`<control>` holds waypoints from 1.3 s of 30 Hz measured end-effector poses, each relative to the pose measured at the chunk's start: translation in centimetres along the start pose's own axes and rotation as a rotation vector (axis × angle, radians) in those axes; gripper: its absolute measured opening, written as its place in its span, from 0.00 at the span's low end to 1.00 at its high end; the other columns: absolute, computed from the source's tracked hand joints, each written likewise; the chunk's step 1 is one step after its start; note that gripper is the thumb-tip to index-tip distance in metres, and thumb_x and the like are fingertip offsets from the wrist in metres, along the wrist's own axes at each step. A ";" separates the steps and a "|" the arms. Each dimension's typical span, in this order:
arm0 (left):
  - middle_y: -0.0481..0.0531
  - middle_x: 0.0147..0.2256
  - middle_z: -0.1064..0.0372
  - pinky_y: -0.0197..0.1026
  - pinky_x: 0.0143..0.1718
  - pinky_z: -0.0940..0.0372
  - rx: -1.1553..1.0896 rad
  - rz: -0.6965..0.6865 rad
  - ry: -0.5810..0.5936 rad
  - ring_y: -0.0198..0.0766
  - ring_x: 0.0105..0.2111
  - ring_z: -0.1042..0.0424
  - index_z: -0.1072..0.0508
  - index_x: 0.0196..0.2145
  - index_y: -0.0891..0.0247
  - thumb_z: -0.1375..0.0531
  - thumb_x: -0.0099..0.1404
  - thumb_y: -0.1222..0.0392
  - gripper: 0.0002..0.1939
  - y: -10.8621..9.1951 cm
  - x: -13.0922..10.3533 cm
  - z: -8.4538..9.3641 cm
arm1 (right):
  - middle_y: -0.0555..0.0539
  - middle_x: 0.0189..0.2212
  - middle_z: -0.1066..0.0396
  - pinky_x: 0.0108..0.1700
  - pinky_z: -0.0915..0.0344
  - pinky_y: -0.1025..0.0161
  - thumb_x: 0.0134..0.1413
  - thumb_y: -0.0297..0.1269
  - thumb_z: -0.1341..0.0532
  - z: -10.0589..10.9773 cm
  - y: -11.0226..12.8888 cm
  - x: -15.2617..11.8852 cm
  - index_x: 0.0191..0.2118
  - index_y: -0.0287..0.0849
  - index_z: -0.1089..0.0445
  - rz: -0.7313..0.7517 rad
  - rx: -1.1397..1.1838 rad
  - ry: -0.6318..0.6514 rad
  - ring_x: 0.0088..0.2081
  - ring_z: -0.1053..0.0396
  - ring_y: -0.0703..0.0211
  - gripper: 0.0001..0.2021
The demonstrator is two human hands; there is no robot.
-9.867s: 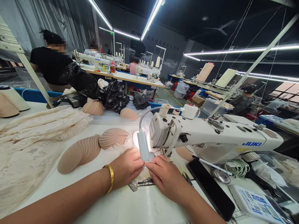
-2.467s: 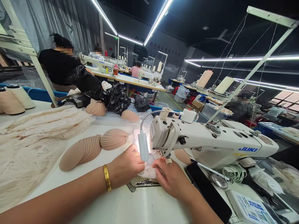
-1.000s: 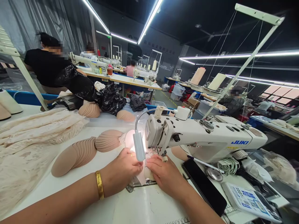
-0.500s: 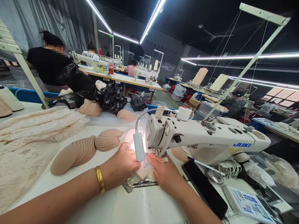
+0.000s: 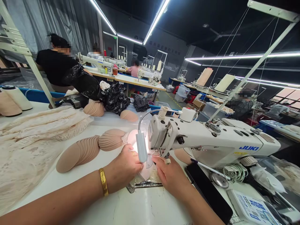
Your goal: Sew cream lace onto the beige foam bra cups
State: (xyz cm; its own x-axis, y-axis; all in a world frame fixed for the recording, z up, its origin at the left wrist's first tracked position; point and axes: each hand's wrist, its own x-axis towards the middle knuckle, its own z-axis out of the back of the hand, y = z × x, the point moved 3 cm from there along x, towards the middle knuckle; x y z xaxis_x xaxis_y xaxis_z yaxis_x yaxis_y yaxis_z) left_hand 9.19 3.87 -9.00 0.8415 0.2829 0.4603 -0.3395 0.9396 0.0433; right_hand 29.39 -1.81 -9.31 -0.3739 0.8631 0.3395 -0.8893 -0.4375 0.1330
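A white sewing machine [image 5: 206,137] has a lit grey lamp [image 5: 142,147] hanging at its needle end. Under the lamp lies a pale cup-shaped fabric piece [image 5: 147,172]. My left hand [image 5: 124,167], with a gold bracelet, has its fingers closed on the left edge of this piece. On the right, my right hand [image 5: 171,173] has its fingers together at the piece's right edge, close to the presser foot. The lamp and the machine head hide the needle and part of the fabric.
Fanned stacks of beige pads [image 5: 78,153] and cream lace [image 5: 35,134] lie to the left. A black phone [image 5: 208,193], a white box [image 5: 252,206] and a coiled cord [image 5: 235,172] are on the right. Behind, a person in black [image 5: 55,64] sits near other machines.
The whole view has shifted slightly, so things appear further right. Both hands remain at the fabric, and my right hand sits slightly further from my left.
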 end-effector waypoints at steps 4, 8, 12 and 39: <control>0.44 0.32 0.28 0.59 0.54 0.43 -0.014 0.021 0.093 0.43 0.33 0.30 0.36 0.32 0.60 0.43 0.55 0.79 0.15 0.2 -0.1 -0.5 | 0.37 0.38 0.22 0.38 0.22 0.50 0.74 0.31 0.50 0.6 -0.1 -0.1 0.47 0.39 0.24 -0.047 0.034 -0.164 0.38 0.23 0.45 0.16; 0.45 0.34 0.27 0.61 0.56 0.46 -0.017 0.030 0.099 0.43 0.35 0.31 0.37 0.32 0.60 0.41 0.54 0.80 0.16 0.3 0.0 -0.5 | 0.37 0.40 0.22 0.42 0.21 0.47 0.73 0.31 0.48 0.3 -0.3 0.0 0.47 0.40 0.26 -0.062 0.107 -0.194 0.41 0.22 0.44 0.13; 0.43 0.31 0.30 0.57 0.54 0.47 -0.023 0.011 0.052 0.41 0.34 0.33 0.36 0.33 0.60 0.42 0.55 0.80 0.16 0.1 0.1 -0.3 | 0.38 0.43 0.23 0.45 0.21 0.45 0.72 0.30 0.48 0.3 -0.4 -0.1 0.49 0.41 0.28 -0.092 0.169 -0.174 0.44 0.22 0.44 0.12; 0.45 0.32 0.30 0.55 0.47 0.44 -0.015 0.030 0.057 0.38 0.26 0.38 0.30 0.33 0.59 0.42 0.56 0.75 0.12 -3.0 -0.8 0.4 | 0.49 0.37 0.25 0.36 0.37 0.63 0.58 0.18 0.43 1.3 1.4 -0.4 0.40 0.46 0.25 0.096 0.241 0.136 0.37 0.31 0.55 0.16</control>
State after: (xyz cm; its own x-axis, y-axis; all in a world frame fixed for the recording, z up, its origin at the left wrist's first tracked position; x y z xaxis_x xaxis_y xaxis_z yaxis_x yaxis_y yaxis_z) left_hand 9.39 0.71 -9.19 0.8537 0.3212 0.4099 -0.3590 0.9332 0.0166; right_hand 28.65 -3.09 -8.07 -0.5001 0.8334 0.2352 -0.7659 -0.5524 0.3289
